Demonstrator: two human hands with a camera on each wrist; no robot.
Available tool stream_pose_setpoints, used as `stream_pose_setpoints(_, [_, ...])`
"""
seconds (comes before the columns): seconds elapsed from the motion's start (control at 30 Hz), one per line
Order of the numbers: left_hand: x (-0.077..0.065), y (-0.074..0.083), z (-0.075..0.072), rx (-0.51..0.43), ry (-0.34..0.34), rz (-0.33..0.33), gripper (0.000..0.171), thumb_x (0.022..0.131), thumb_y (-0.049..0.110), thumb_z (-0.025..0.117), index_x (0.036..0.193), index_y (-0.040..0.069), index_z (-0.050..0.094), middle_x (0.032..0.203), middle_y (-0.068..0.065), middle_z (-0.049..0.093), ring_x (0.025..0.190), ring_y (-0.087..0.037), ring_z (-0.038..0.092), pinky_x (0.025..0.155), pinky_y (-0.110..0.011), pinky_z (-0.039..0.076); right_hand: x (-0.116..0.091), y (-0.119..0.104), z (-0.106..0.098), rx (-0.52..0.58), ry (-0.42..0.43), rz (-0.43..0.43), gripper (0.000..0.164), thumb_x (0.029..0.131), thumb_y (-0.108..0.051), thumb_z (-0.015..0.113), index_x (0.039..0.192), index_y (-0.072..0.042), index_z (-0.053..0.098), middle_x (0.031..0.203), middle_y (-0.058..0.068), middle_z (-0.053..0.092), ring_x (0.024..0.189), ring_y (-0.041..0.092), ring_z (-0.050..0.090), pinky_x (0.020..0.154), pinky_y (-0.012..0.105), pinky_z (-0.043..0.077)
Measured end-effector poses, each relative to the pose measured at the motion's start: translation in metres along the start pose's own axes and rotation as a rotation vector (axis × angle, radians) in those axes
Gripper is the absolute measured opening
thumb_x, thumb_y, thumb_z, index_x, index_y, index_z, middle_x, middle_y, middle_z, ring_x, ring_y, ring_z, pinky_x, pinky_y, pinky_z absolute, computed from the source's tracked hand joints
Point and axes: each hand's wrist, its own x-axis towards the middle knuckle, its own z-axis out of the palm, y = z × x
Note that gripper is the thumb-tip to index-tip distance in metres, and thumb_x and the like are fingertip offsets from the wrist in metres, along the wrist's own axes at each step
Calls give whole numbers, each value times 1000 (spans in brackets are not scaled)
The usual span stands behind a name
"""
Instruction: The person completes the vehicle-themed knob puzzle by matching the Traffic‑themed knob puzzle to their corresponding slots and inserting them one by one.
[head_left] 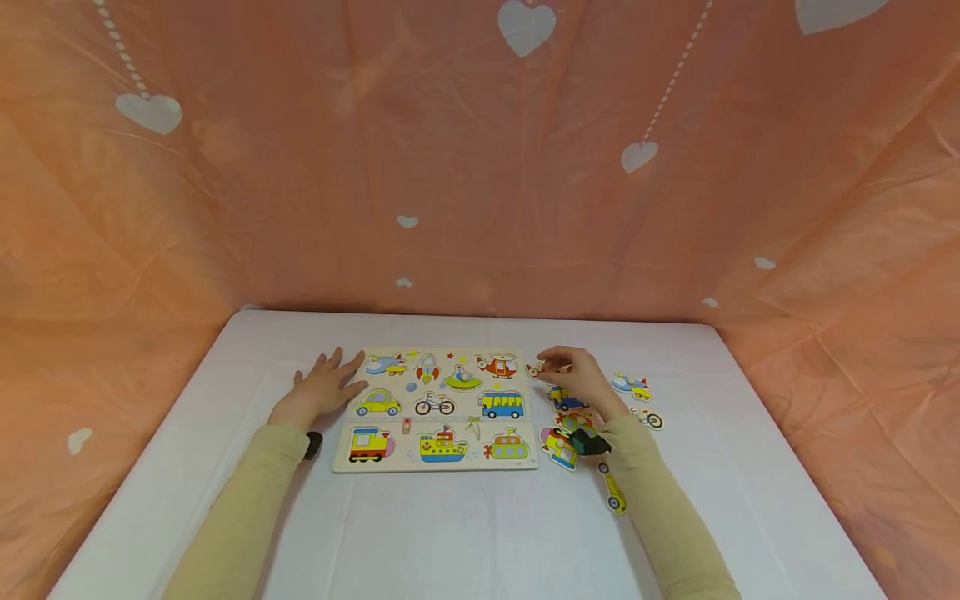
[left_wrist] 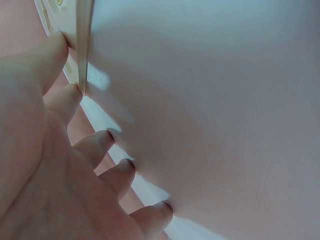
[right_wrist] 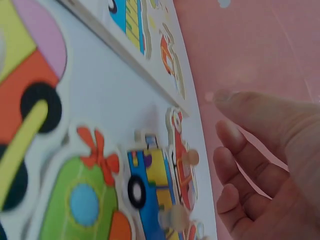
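A wooden puzzle board (head_left: 437,457) printed with vehicles lies on the white table. My left hand (head_left: 322,386) is at its left side, fingers spread; in the left wrist view, the thumb and index fingertip touch the board's edge (left_wrist: 83,55). Just off the board's right edge lies a red helicopter puzzle piece (right_wrist: 186,175) with a wooden knob. Over it is my right hand (head_left: 573,371), its fingers loosely bent, thumb apart from the fingertips and nothing between them. Nearby are a bus piece (right_wrist: 152,190), a green submarine piece (right_wrist: 75,200) and a train piece (head_left: 558,448).
Right of the right hand lie an airplane piece (head_left: 632,385) and a bicycle piece (head_left: 649,418), partly behind the sleeve. A yellow car piece (head_left: 612,489) is beside the right forearm. A pink curtain (head_left: 465,208) with white hearts hangs behind the table (head_left: 450,542).
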Motion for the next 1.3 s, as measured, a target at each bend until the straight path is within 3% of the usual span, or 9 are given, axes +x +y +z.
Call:
stream_pose_setpoints(0.43, [1,0,-2,6,-7,0,71,96,42,54,152,12,23,153,-30,7,137,-54,1,101,-74,1,-5,16,-9,26,46,53,29,86,-11,73,112,-2,67,93,9,66,83,23,59,73,31,50])
stream_pose_setpoints(0.87, [2,-3,-2,3,2,36,70,96,41,54,152,10,23,153,-32,7,137,-55,1,100,-75,2,-6,21,-11,33,30,84,28,86,-7,71,113,0,67,94,9,66,83,21,61,72,28,51])
stream_pose_setpoints(1.3, [3,-4,-2,3,-21,27,72,96,41,55,152,10,22,153,-32,6,137,-55,1,101,-74,3,-4,22,-9,14,7,112,28,86,-8,72,112,-1,67,92,8,66,81,20,60,71,28,51])
